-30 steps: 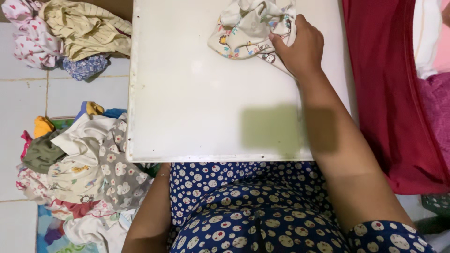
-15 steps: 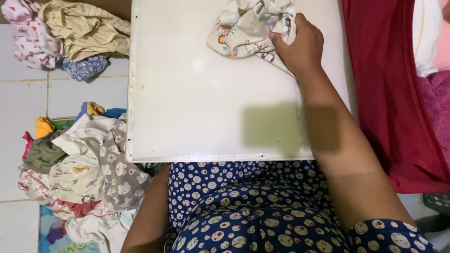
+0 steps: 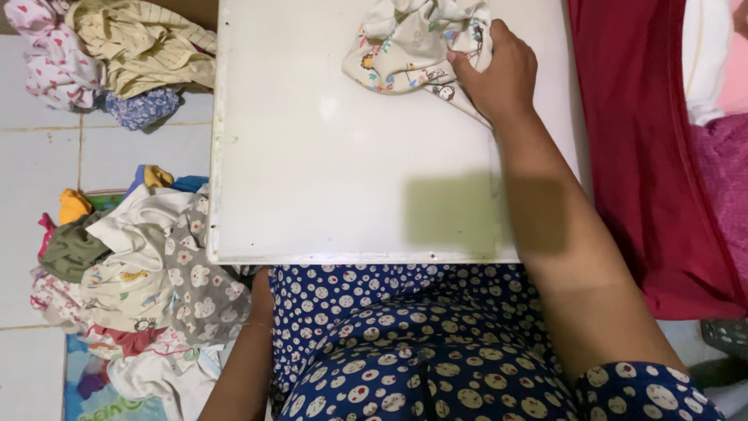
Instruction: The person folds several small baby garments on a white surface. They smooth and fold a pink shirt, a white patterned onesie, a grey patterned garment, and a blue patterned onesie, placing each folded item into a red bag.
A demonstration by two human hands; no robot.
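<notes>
- A heap of little clothes (image 3: 144, 265) lies on the floor at the left, all crumpled, so lots looks left to fold.
- The left hand is hidden below the white board (image 3: 312, 171) (only the arm shows), so I cannot tell its grip.
- The right hand (image 3: 499, 74), arm stretched forward, pinches a bunched cartoon-print baby cloth (image 3: 409, 47) at the board's far end, not yet spread flat.

White board (image 3: 312, 171) mostly bare: open path from 6 o'clock edge up to centre and 9 o'clock side. At 12–1 o'clock, crumpled printed cloth (image 3: 405, 43) under right hand (image 3: 499, 74), forearm blocks 3–4 o'clock strip. Clothes pile (image 3: 140, 273) crowds 8 o'clock, second heap (image 3: 117, 54) at 10 o'clock, red fabric (image 3: 647, 156) walls 3 o'clock.
</notes>
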